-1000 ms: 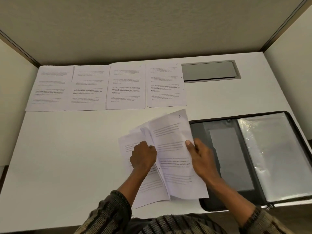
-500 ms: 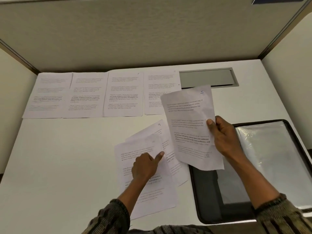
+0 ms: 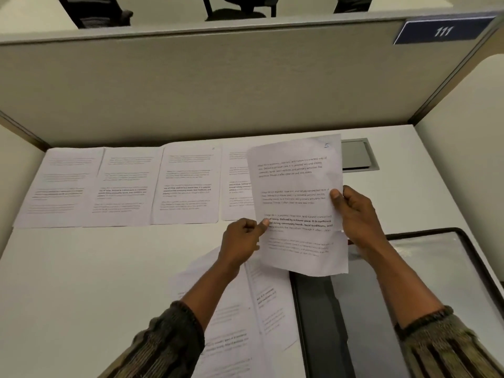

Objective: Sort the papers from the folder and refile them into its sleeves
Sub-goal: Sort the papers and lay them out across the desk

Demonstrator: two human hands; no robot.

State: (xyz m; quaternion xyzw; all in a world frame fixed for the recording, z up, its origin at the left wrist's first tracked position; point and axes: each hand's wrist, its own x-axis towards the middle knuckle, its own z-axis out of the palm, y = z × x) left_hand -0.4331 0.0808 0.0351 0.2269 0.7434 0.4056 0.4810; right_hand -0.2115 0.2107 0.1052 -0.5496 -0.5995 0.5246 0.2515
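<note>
Both hands (left (image 3: 241, 241), right (image 3: 357, 216)) pinching sheet (image 3: 297, 205) edges, sheet between

A printed sheet (image 3: 297, 203) marked 5 in its top right corner (handwritten, faint) was held up above the desk (image 3: 81, 282). The left hand (image 3: 240, 241) pinched its left edge and the right hand (image 3: 357, 214) gripped its right edge. Four more printed sheets (image 3: 128, 186) lay flat side by side along the desk's far edge, the rightmost partly hidden behind the held one. A loose pile of overlapping sheets (image 3: 245, 317) lay nearer, just beside the black folder (image 3: 321, 323), which lay open with a clear sleeve (image 3: 425, 268) on its right half.
</note>
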